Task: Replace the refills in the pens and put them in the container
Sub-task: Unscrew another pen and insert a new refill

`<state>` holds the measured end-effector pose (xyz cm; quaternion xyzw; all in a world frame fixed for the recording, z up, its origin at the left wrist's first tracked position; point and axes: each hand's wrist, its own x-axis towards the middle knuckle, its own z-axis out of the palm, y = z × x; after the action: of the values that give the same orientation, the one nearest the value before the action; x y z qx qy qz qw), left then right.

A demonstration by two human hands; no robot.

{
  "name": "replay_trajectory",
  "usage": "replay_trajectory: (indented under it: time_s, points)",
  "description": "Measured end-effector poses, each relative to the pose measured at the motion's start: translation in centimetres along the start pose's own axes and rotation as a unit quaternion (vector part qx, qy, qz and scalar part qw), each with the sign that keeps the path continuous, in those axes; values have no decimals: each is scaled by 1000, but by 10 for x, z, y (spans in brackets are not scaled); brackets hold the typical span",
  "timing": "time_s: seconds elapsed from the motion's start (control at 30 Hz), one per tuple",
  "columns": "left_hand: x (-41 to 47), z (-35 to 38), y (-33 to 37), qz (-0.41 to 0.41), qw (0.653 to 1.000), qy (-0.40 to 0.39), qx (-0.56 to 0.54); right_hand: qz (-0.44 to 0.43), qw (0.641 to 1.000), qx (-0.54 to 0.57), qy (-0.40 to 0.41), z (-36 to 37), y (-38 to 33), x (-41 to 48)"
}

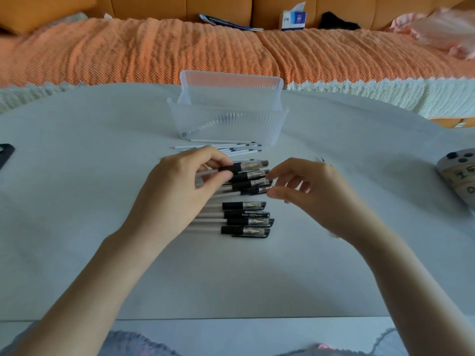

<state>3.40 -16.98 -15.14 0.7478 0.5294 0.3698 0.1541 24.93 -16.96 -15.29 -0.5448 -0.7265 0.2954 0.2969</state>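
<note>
A sofa under an orange textured cover (pixel 133 52) fills the far side. In front of it, a pale table (pixel 77 214) takes up most of the view. On the table's far middle stands a clear ribbed plastic container (pixel 226 122), upright, its lid raised behind it.

The left hand (pixel 180 188) reaches in from the near left, and its thumb and fingers pinch the black grip of the farthest pen (pixel 250 165). The right hand (pixel 308 191) hovers just right of the pens with fingers loosely bent and spread, its fingertips at the pens' capped ends. It grips nothing that shows. The 2 hands are close together but do not touch.

The pens (pixel 244 219) lie in a row between the hands and the table's near edge, caps to the right. 4 form a nearer group and several more lie under the hands. A bundle of thin white refills (pixel 231 147) lies just in front of the container, touching its base.

A dark phone (pixel 5 154) lies at the left edge, and a tissue box (pixel 293 20) stands on the sofa.
</note>
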Motion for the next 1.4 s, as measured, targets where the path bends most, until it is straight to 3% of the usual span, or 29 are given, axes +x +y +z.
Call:
replay_trajectory:
  time_s: [0.17,0.37,0.6,0.83,0.93,1.17,1.4]
  points:
    - [14,-9,-6,-18,1000,-4,2,-37,991,-125,-5,11,-2,-1]
    - [65,-10,1,4,1000,-17,-5,-46,980,-192,-34,22,-5,-3]
    - [145,6,-13,-2,998,-47,29,-22,981,-189,-47,21,-6,-1]
    - [166,20,-29,-55,990,-120,45,-28,982,-183,-49,18,-6,0]
    - [166,13,-32,-51,991,-119,36,-14,988,-151,-43,15,-6,1]
    - [114,-7,1,28,999,-33,-1,-5,996,-84,14,5,-8,0]
    - [17,9,19,23,988,-150,-11,-10,999,-9,48,-4,-13,-1]
